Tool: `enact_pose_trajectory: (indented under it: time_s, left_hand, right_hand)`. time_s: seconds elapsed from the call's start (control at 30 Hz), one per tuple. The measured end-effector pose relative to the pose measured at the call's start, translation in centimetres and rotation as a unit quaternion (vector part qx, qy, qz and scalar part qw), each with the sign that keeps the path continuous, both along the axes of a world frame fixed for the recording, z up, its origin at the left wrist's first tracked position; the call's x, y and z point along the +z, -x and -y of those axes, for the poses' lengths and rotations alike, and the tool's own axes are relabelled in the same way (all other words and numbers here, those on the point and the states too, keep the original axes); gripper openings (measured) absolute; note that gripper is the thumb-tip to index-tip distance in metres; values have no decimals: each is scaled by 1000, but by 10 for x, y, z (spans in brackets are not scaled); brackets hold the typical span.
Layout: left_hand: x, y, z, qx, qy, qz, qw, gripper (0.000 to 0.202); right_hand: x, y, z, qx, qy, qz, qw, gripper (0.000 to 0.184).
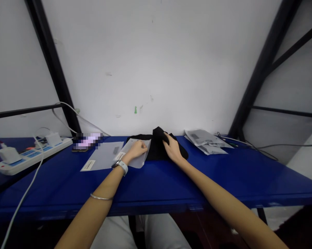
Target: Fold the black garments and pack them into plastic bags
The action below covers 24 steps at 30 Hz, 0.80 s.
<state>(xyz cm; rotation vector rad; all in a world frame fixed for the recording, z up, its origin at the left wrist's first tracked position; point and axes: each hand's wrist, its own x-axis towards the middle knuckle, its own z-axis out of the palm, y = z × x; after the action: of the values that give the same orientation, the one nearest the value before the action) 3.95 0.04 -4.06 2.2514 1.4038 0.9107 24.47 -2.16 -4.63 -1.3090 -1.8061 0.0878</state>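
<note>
My left hand (137,150), fingers curled in, is closed on a frosted clear plastic zip bag (139,162) with a white label near its left edge. Folded black cloth (157,150) lies beside and partly behind that bag. A raised piece of the cloth is gripped by my right hand (172,148), thumb and fingers around it. Whether the cloth is a garment I cannot tell. A second frosted bag (104,155), flat and with a white label at its lower corner, rests just left of my left hand.
Several frosted bags (206,141) lie stacked at the back right, near dark cables (264,154). A phone (87,141) and a white power strip (34,155) with plugs sit at the left. The blue table (156,186) meets a white wall; black frame posts stand at both sides.
</note>
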Motion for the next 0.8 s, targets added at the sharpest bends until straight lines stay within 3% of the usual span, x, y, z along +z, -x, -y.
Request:
enact_pose_trajectory:
  time_s: [0.1, 0.2, 0.33, 0.5, 0.7, 0.8]
  left_hand:
    - [-6, -3, -3, -45, 9, -48, 998, 19]
    - [-7, 0, -6, -28, -4, -48, 998, 22]
    - [-7, 4, -8, 8, -11, 1, 1000, 29]
    - [-5, 10, -6, 75, -15, 85, 993, 21]
    - [-4, 7, -2, -27, -6, 76, 997, 18]
    - [-3, 3, 0, -52, -25, 53, 997, 18]
  right_hand:
    - [-12, 19, 3, 102, 21, 123, 987, 63]
    - [-17, 27, 3, 120, 58, 183, 974, 67]
    - [-6, 17, 6, 169, 50, 175, 969, 59]
    - [15, 6, 18, 271, 48, 251, 928, 58]
    - [16, 24, 9, 311, 24, 283, 907, 48]
    - [7, 39, -2, 240, 38, 288, 926, 43]
